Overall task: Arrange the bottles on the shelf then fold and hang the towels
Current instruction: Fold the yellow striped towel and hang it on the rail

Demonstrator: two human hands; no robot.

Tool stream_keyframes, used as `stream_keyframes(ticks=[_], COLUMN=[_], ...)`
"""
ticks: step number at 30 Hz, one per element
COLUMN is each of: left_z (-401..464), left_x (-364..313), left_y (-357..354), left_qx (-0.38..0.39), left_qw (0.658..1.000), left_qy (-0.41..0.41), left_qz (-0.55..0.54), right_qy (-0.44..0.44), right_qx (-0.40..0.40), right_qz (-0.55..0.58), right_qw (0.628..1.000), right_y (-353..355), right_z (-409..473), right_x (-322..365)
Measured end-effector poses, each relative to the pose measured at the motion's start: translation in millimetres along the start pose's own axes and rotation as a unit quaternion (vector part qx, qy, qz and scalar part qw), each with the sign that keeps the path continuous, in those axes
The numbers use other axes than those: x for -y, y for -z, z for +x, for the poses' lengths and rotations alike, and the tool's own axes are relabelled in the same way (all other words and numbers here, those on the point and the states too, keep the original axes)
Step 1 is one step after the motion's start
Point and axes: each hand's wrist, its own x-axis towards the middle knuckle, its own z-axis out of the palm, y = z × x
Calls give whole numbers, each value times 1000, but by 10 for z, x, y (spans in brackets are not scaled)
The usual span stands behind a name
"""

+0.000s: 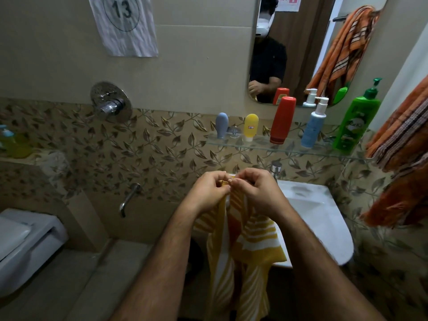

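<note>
1. Towel point(240, 246), yellow with white stripes, hangs in front of the washbasin point(324, 218), bunched at its top edge between both hands. The left hand point(208, 188) and right hand point(257, 188) each have their fingers curled and pinching that edge, knuckles nearly touching.

2. Most of the cloth dangles free below the wrists, uneven and twisted. If either pinch loosens while the corners are being matched, the weight of the hanging part would likely pull the edge out and drop the towel toward the floor.

3. The edges are gathered rather than laid flat, so a fold made from this hold would probably come out crooked, with one side longer than the other.

4. The glass shelf point(289, 148) sits just above and behind the hands. On it stand a blue-grey bottle point(221, 125), a yellow bottle point(251, 127), a red bottle point(282, 120), a blue pump bottle point(313, 128) and a green pump bottle point(355, 121), all upright. Lifting or shaking the towel out upward could brush the nearer ones and tip them, the inverted red one most readily.

5. An orange striped towel point(403, 144) already hangs at the right, next to the shelf's end; crowding the yellow one beside it could drag it down.
</note>
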Motion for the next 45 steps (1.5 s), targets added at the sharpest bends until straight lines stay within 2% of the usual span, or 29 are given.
stream_keyframes(ticks=[5,9,12,16,21,24,27,30,34,36,40,45], left_z=[74,96,116,150,157,161,146,133,122,112,56,-84], left_x=[-22,-76,-95,-27,85,158,264,385,516,553,576,442], left_y=[-73,-32,3,200,445,591,713,778,767,746,724,683], left_qx=[-113,-116,-139,-199,-227,-251,-260,-268,-250,-234,-199,-192], left_qw=[993,992,989,977,970,963,959,953,955,959,966,951], left_qy=[18,26,29,62,74,82,101,121,143,141,134,79], left_qz=[-17,-27,-33,-35,-49,-55,-56,-73,-73,-71,-96,-231], right_qy=[20,-16,-61,-110,-165,-183,-188,-189,-206,-210,-194,-157], right_qx=[-36,-89,-120,-95,-45,1,53,67,23,1,-40,38], right_qz=[-49,-177,-207,-232,-268,-184,24,201,352,396,417,410], right_qw=[998,980,969,962,948,966,980,959,913,894,887,898], right_y=[51,46,40,109,194,296,420,464,387,324,202,139], right_z=[-45,-114,-142,-147,-109,-87,-134,-172,-162,-138,-70,-105], right_x=[-100,-230,-279,-325,-448,-493,-451,-433,-351,-258,-124,63])
